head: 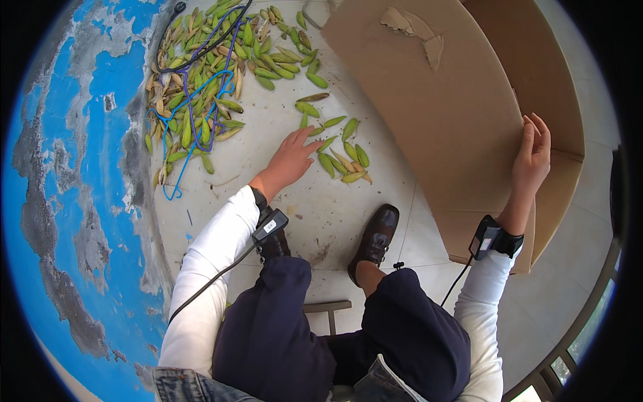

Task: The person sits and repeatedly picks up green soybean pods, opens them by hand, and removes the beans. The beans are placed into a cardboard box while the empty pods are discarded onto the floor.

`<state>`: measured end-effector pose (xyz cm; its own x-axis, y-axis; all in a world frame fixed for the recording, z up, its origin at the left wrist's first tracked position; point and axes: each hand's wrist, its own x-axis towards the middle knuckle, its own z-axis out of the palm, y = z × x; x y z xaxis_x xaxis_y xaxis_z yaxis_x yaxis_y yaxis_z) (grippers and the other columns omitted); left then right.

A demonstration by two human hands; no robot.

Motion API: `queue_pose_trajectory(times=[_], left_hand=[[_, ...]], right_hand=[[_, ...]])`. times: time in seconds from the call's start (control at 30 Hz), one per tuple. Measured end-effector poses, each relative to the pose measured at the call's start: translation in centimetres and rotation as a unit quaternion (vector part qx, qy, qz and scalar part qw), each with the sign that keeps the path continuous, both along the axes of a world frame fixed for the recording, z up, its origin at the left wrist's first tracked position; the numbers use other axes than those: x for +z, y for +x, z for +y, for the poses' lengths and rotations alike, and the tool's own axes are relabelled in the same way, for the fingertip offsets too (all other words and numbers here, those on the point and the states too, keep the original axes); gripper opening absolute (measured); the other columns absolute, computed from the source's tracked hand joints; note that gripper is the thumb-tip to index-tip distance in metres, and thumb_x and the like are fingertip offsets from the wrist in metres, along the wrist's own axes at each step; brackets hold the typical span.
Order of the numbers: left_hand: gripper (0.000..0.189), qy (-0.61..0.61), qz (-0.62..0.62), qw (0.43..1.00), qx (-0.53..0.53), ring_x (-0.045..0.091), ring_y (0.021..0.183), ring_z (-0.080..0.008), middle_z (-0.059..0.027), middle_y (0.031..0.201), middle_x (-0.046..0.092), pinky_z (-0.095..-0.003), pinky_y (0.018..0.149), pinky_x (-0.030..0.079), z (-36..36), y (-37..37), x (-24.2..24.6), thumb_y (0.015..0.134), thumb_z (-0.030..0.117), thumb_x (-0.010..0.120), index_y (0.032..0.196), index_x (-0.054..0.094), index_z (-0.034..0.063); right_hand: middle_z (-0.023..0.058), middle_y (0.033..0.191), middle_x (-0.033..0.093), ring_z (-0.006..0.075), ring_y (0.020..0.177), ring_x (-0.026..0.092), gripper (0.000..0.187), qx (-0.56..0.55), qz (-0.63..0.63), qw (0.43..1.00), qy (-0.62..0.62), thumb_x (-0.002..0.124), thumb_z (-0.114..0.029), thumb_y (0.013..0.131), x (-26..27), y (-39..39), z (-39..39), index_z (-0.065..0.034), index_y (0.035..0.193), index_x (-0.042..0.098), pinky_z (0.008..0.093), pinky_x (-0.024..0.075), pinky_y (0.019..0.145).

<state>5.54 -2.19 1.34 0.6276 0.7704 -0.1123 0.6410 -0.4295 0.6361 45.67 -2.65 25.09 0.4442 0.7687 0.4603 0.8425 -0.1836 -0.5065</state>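
My left hand (292, 160) reaches over the pale floor with its fingers spread. Its fingertips are at a small loose group of green pods (350, 149); whether they touch one is hard to tell. A few pods in that group are yellow-brown. At the right, my right hand (533, 153) is at the rim of a large cardboard box (452, 125), thumb and fingers closed at the edge. The box's brown side wall faces me, with a torn patch near the top. Its inside is only partly in view.
A heap of green and dried pods (201, 105) lies at the far left, with a blue wire hanger (183, 171), a purple hanger (187, 95) and a black cable (201, 50) on it. A peeling blue wall (90, 166) borders the left. My shoe (376, 236) stands before the box.
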Motion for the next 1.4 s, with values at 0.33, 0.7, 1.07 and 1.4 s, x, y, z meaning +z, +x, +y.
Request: queue_pose_trajectory(times=[0.33, 0.7, 1.07, 1.4], left_hand=[[0.043, 0.078, 0.079, 0.992, -0.053, 0.046, 0.112, -0.0303, -0.0104, 0.127, 0.044, -0.0387, 0.095, 0.037, 0.8, 2.7, -1.0, 0.075, 0.014, 0.067, 0.117, 0.057, 0.0156], [0.025, 0.000, 0.060, 0.998, 0.018, 0.058, 0.084, -0.0264, -0.0093, 0.098, 0.055, -0.0357, 0.068, 0.049, 2.5, 2.9, -1.9, 0.073, 0.003, 0.064, 0.096, 0.055, 0.0074], [0.016, -0.421, -0.330, 0.833, 0.140, 0.056, 0.082, -0.0110, -0.0034, 0.092, 0.058, -0.0260, 0.073, 0.045, -0.4, 0.8, 9.1, 0.089, 0.007, 0.055, 0.104, 0.049, 0.0027], [0.013, -0.241, -0.218, 0.942, 0.085, 0.050, 0.070, -0.0121, -0.0050, 0.078, 0.056, -0.0255, 0.067, 0.043, -2.8, 1.5, 15.3, 0.091, 0.013, 0.055, 0.099, 0.055, 0.0023]], right_hand=[[0.0039, 0.103, 0.068, 0.0166, 0.096, 0.063, 0.026, -0.024, -0.082, 0.996, -0.036, 0.055, -0.028, 0.093, 0.4, -1.5, 0.1, -0.0116, 0.110, 0.065, 0.0272, 0.0481, 0.075], [0.0064, 0.106, 0.067, 0.0173, 0.095, 0.063, 0.018, 0.024, -0.090, 0.992, 0.081, 0.058, -0.014, 0.091, 0.8, -3.1, 0.2, -0.0070, 0.106, 0.065, 0.0263, 0.0483, 0.079], [0.0133, 0.127, 0.051, 0.0335, 0.112, 0.051, 0.039, 0.434, 0.074, 0.875, -0.200, 0.073, -0.015, 0.074, -6.6, -17.8, -2.5, -0.0065, 0.110, 0.062, 0.0394, 0.0427, 0.093], [0.0100, 0.093, 0.060, 0.0298, 0.086, 0.057, 0.022, 0.488, -0.012, 0.855, -0.175, 0.071, -0.020, 0.075, -6.6, -18.8, -3.6, -0.0082, 0.091, 0.061, 0.0368, 0.0465, 0.071]])
